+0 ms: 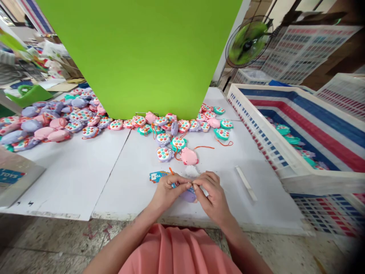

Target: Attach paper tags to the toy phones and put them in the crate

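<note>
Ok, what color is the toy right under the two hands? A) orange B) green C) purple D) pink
C: the purple toy peeks out just below the left hand and the right hand.

Both forearms, left forearm (125, 238) and right forearm (242, 247), angle in from the bottom corners of the view, wrists slightly bent. Left hand (168, 192) and right hand (212, 198) sit close together at centre, backs up, each in a thumb-and-index pinch, with left fingertips (186, 185) just beside right fingertips (196, 186). Remaining fingers curled loosely; anything pinched is too small to make out.
</note>
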Demonstrator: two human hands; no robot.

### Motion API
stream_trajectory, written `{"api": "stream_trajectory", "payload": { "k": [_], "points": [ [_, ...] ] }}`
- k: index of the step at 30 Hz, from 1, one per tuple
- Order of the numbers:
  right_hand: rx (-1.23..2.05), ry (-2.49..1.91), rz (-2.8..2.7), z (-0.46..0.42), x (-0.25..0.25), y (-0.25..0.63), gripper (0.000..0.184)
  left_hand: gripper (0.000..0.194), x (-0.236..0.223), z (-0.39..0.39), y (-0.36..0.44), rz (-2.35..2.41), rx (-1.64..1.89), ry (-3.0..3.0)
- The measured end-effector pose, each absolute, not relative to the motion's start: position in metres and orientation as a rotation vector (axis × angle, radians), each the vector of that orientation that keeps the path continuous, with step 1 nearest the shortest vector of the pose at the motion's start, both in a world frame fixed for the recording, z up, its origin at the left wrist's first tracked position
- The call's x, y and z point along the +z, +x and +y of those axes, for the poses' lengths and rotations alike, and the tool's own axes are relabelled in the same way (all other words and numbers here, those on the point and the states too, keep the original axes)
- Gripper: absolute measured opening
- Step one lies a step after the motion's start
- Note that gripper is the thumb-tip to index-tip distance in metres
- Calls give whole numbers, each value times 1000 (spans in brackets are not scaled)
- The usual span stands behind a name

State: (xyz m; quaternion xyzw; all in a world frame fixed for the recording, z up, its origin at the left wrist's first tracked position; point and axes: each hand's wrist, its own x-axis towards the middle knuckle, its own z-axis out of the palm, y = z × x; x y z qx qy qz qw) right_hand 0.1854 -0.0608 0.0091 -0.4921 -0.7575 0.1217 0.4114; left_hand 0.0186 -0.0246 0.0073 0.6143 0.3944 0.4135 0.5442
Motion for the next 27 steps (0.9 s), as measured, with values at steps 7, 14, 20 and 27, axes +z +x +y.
{"api": "stream_trajectory", "payload": {
  "k": [7,14,20,27],
  "points": [
    [379,-1193,-1871,-60,7,183,10,20,2,-26,22,885,991,1174],
    [363,-1138,-1815,-62,6,178,10,24,10,-22,17,904,891,1245],
    [429,-1186,-1820,-62,4,177,10,27,10,-22,18,948,895,1329],
    [634,-1346,-1460,-37,7,224,17,19,-6,-19,17,968,970,1499]
  ]
}}
